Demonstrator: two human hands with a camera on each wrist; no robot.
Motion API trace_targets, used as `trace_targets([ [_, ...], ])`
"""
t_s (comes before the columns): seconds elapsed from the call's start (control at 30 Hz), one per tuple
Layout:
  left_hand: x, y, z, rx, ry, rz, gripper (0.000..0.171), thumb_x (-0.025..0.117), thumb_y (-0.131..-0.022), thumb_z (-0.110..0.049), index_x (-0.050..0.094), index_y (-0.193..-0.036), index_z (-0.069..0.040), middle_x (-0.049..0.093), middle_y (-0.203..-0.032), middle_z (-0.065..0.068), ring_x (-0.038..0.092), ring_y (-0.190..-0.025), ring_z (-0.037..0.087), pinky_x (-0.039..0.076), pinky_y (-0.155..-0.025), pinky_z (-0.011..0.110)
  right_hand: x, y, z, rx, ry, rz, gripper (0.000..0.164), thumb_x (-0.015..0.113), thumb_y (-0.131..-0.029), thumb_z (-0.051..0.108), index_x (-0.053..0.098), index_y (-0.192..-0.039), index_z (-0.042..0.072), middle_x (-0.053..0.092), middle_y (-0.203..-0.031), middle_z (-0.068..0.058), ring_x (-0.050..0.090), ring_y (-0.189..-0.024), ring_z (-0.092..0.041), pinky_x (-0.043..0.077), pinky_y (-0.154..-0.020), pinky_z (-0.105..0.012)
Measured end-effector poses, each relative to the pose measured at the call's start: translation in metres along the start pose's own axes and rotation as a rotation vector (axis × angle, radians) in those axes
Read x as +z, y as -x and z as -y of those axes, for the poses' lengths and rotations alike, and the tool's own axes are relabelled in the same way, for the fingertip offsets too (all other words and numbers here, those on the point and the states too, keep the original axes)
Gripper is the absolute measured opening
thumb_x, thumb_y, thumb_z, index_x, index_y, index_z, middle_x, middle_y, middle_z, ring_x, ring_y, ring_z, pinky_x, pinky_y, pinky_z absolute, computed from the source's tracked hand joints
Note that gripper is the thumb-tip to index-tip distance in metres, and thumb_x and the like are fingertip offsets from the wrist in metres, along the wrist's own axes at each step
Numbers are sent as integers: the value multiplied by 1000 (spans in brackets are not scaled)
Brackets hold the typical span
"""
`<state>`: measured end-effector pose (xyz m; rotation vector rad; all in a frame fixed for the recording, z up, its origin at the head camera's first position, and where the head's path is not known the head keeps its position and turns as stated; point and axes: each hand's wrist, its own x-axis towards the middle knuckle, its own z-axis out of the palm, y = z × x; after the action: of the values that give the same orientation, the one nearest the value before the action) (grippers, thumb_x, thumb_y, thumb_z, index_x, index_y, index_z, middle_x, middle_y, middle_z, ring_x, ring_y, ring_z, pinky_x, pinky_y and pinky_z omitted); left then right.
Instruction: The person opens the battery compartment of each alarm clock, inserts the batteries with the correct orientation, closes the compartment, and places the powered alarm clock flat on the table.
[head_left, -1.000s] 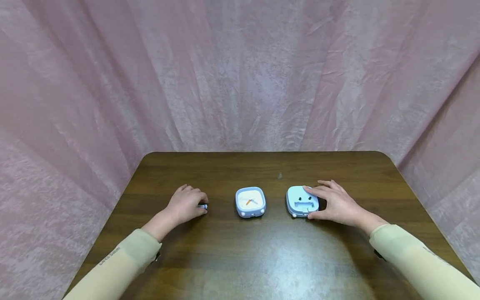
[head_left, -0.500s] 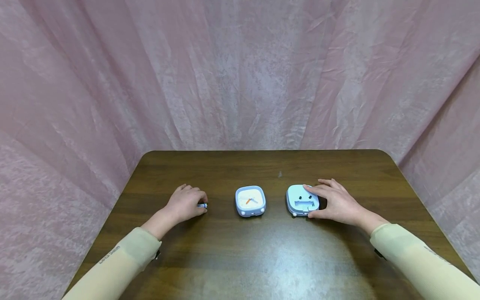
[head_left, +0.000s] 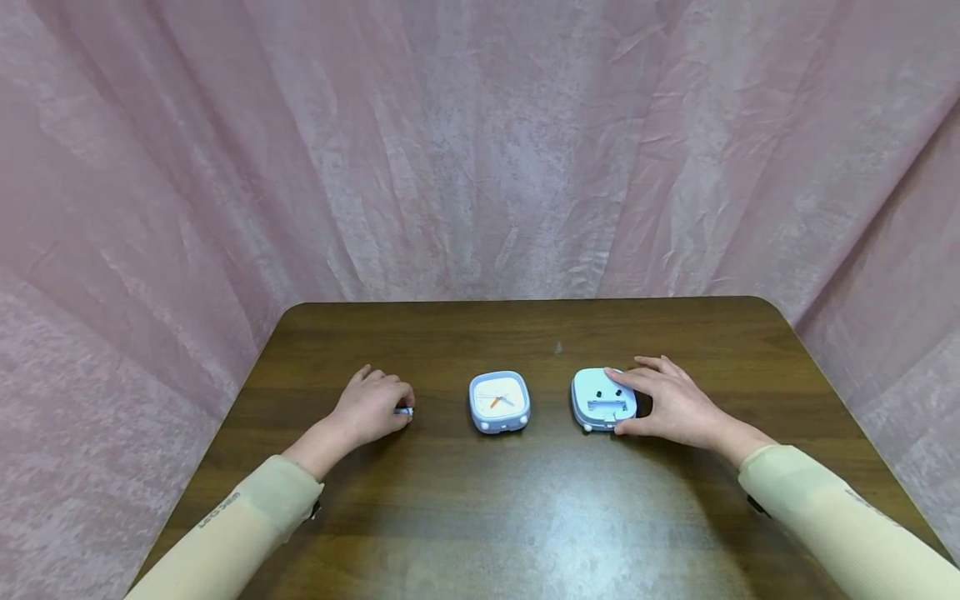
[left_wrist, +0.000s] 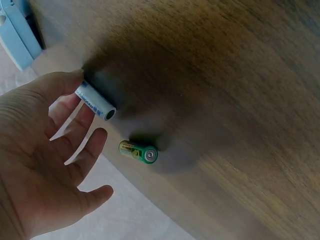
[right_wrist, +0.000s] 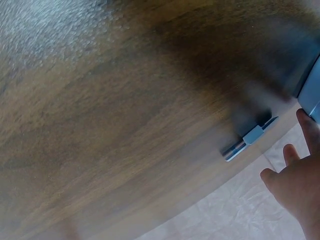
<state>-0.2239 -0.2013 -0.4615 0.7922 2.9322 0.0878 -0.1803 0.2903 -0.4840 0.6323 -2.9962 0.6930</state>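
Blue-white battery point(left_wrist: 95, 101) at L side of tbl point(head_left: 450, 517), pinched by L hand point(head_left: 371, 408); long axis ~sideways in head view, visible end pointing R twd middle clock point(head_left: 499, 402). R hand point(head_left: 675, 407) grips face-down clock point(head_left: 608, 397). Vs 1 s ago: same spots.

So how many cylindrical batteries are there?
2: a white-and-blue cylindrical battery pinched in the left hand, and a green cylindrical battery lying on the brown wood-grained table near it. More could be hidden.
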Motion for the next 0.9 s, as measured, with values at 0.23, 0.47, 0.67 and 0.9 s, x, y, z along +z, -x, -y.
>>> trace_targets([
  [0.23,2,-1,1,9,-14,-3,10,80,-90,-26,70,-89,-25,64,-89,-10,59,-101,27,19,-115,68,0,-1,-1,7,-2,7,91,84,-75,62,51,-153,29,54,-149,-11,30,-146,-37,20,-111,-68],
  [0.47,3,-2,1,33,-40,-30,14,81,-89,-27,67,-85,-27,61,-82,-14,58,-98,23,14,-117,67,1,0,-1,14,-12,16,92,84,-75,63,51,-153,29,52,-150,-12,29,-146,-36,20,-111,-67],
  [0.67,-1,-2,-1,62,-58,-85,13,82,-89,-28,70,-87,-28,65,-86,-13,60,-103,26,14,-117,68,1,1,-1,21,-13,16,92,84,-75,63,51,-153,29,51,-151,-14,29,-146,-37,20,-110,-68],
  [0.9,-9,-4,-4,73,-50,-135,11,82,-89,-28,71,-89,-27,65,-86,-15,61,-108,26,13,-117,67,1,0,-2,22,-6,14,92,83,-74,65,51,-153,30,50,-151,-15,29,-146,-36,22,-110,-68],
])
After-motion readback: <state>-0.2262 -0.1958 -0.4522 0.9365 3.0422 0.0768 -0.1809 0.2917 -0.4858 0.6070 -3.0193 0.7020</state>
